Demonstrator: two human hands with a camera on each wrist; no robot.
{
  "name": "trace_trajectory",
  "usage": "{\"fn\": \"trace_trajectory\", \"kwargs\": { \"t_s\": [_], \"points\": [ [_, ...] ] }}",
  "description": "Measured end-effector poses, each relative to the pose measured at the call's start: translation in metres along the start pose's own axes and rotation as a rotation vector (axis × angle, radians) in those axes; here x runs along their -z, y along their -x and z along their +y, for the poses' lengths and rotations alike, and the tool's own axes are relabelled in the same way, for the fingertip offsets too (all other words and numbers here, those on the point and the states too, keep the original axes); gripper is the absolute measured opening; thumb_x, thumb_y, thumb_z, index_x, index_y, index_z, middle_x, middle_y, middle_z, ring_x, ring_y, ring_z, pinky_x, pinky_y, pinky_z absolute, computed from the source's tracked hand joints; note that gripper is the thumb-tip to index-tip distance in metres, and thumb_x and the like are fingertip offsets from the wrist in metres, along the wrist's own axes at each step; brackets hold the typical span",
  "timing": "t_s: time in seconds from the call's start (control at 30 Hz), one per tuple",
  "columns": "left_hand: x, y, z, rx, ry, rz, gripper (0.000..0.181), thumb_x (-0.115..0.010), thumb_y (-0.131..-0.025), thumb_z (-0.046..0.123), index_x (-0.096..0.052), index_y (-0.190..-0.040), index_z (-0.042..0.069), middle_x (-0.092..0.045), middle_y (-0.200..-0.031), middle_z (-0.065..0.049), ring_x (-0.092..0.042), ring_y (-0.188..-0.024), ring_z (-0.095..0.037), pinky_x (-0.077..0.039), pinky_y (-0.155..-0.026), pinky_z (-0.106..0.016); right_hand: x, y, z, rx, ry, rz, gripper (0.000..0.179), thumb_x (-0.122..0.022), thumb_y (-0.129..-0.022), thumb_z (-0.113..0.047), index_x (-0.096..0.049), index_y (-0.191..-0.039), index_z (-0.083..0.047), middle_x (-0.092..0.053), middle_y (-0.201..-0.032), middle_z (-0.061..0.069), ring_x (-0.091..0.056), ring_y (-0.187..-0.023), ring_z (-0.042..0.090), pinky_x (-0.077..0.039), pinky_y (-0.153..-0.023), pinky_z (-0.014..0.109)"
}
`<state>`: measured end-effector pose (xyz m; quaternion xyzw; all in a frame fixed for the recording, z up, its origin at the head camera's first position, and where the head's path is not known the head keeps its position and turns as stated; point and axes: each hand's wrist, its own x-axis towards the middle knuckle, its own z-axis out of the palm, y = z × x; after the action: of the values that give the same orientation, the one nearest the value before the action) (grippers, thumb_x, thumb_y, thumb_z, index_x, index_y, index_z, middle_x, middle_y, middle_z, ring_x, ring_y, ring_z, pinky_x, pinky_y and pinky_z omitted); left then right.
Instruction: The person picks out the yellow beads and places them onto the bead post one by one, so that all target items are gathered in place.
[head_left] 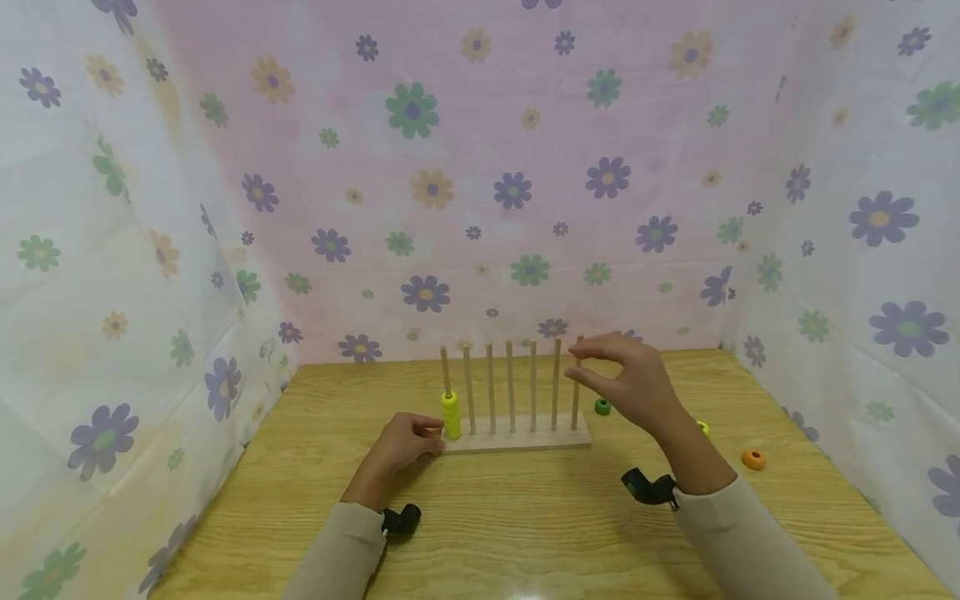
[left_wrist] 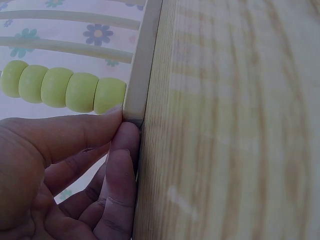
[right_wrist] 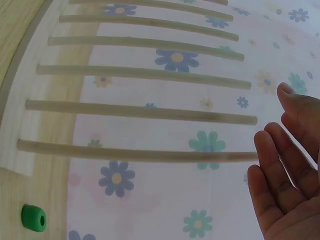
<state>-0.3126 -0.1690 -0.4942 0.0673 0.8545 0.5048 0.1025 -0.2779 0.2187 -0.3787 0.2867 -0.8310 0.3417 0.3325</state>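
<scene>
A wooden peg rack with a long flat base (head_left: 517, 437) and several upright pegs stands on the table. Its leftmost peg carries a stack of several yellow beads (head_left: 450, 415), also seen in the left wrist view (left_wrist: 55, 87). My left hand (head_left: 407, 440) pinches the left end of the base, thumb above and fingers at the end and underside. Beside the top of the rightmost peg (right_wrist: 135, 151) is my right hand (head_left: 633, 379), thumb and fingertips apart, no bead visible between them. In the right wrist view its fingers (right_wrist: 270, 155) are gently bent and hide the peg's tip.
A green bead (head_left: 603, 407) lies just right of the rack. Farther right are an orange bead (head_left: 753, 458) and a yellow bead (head_left: 702, 428) partly hidden by the right forearm. Flower-printed cloth (head_left: 480, 167) walls the table at the back and sides.
</scene>
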Motion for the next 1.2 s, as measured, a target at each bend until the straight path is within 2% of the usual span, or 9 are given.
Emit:
{"fn": "trace_trajectory", "kwargs": {
  "t_s": [0.17, 0.3, 0.47, 0.7, 0.83, 0.93, 0.97, 1.1, 1.2],
  "points": [
    [0.000, 0.000, 0.000, -0.003, -0.009, 0.000, 0.041, -0.078, -0.092, 0.007, -0.070, -0.133, 0.001, -0.076, -0.100, -0.008, -0.073, -0.078, -0.017, -0.063, -0.071, -0.034, 0.004, 0.008, 0.006, -0.035, 0.011, 0.001, 0.035, -0.091, -0.080, -0.018, -0.081, -0.113, -0.021, -0.077, -0.115, -0.005, -0.072, -0.109, 0.015, -0.053, -0.093, 0.014],
    [0.000, -0.001, -0.001, 0.010, 0.003, -0.001, 0.041, -0.077, -0.093, 0.006, -0.070, -0.133, 0.001, -0.076, -0.101, -0.009, -0.073, -0.080, -0.017, -0.063, -0.072, -0.034, 0.009, 0.015, 0.012, -0.079, 0.028, -0.014, 0.035, -0.090, -0.082, -0.022, -0.080, -0.115, -0.023, -0.076, -0.117, -0.006, -0.072, -0.109, 0.014, -0.050, -0.091, 0.007],
    [0.000, -0.001, -0.001, 0.007, 0.003, -0.002, 0.041, -0.077, -0.093, 0.007, -0.070, -0.133, 0.001, -0.076, -0.101, -0.009, -0.073, -0.079, -0.018, -0.063, -0.071, -0.035, 0.016, 0.025, 0.021, -0.163, 0.032, -0.024, 0.034, -0.087, -0.086, -0.028, -0.078, -0.119, -0.031, -0.075, -0.122, -0.006, -0.073, -0.106, 0.018, -0.052, -0.086, 0.008],
    [0.000, -0.001, -0.001, 0.019, -0.005, 0.000, 0.041, -0.077, -0.093, 0.009, -0.070, -0.133, 0.004, -0.075, -0.101, -0.008, -0.073, -0.079, -0.017, -0.063, -0.071, -0.034, 0.027, 0.034, 0.033, -0.250, 0.059, -0.032, 0.033, -0.083, -0.089, -0.034, -0.077, -0.122, -0.030, -0.075, -0.120, -0.005, -0.074, -0.105, 0.023, -0.049, -0.084, 0.007],
    [0.000, -0.002, 0.000, 0.025, -0.006, 0.000, 0.041, -0.078, -0.093, 0.008, -0.070, -0.133, 0.003, -0.076, -0.102, -0.009, -0.073, -0.080, -0.017, -0.063, -0.071, -0.033, 0.034, 0.038, 0.038, -0.301, 0.080, -0.037, 0.032, -0.082, -0.091, -0.037, -0.077, -0.121, -0.029, -0.076, -0.117, -0.002, -0.074, -0.105, 0.028, -0.060, -0.083, 0.026],
    [0.000, -0.003, 0.000, 0.020, -0.001, -0.001, 0.042, -0.078, -0.093, 0.007, -0.070, -0.133, 0.002, -0.076, -0.102, -0.009, -0.073, -0.080, -0.017, -0.062, -0.071, -0.033, 0.039, 0.041, 0.044, -0.333, 0.101, -0.042, 0.033, -0.080, -0.092, -0.040, -0.077, -0.121, -0.026, -0.077, -0.117, 0.002, -0.074, -0.104, 0.030, -0.063, -0.080, 0.040],
    [0.000, -0.003, 0.000, 0.019, 0.002, 0.000, 0.042, -0.078, -0.093, 0.007, -0.070, -0.133, 0.002, -0.076, -0.102, -0.009, -0.073, -0.080, -0.017, -0.063, -0.071, -0.033, 0.041, 0.042, 0.046, -0.345, 0.100, -0.042, 0.033, -0.080, -0.092, -0.040, -0.077, -0.122, -0.025, -0.077, -0.116, 0.003, -0.074, -0.104, 0.031, -0.063, -0.079, 0.040],
    [0.000, -0.002, 0.000, 0.015, 0.003, -0.003, 0.041, -0.077, -0.093, 0.007, -0.070, -0.133, 0.002, -0.076, -0.101, -0.009, -0.072, -0.080, -0.017, -0.063, -0.072, -0.034, 0.049, 0.048, 0.059, -0.400, 0.106, -0.042, 0.035, -0.079, -0.092, -0.044, -0.077, -0.123, -0.027, -0.077, -0.117, 0.003, -0.074, -0.104, 0.027, -0.060, -0.076, 0.023],
    [0.000, -0.001, 0.001, 0.018, 0.008, -0.006, 0.041, -0.077, -0.093, 0.007, -0.070, -0.133, 0.001, -0.075, -0.102, -0.010, -0.072, -0.081, -0.017, -0.063, -0.073, -0.033, 0.058, 0.053, 0.070, -0.440, 0.108, -0.068, 0.037, -0.076, -0.093, -0.047, -0.075, -0.126, -0.030, -0.076, -0.121, 0.004, -0.072, -0.100, 0.008, -0.057, -0.075, 0.018]
  ]
}}
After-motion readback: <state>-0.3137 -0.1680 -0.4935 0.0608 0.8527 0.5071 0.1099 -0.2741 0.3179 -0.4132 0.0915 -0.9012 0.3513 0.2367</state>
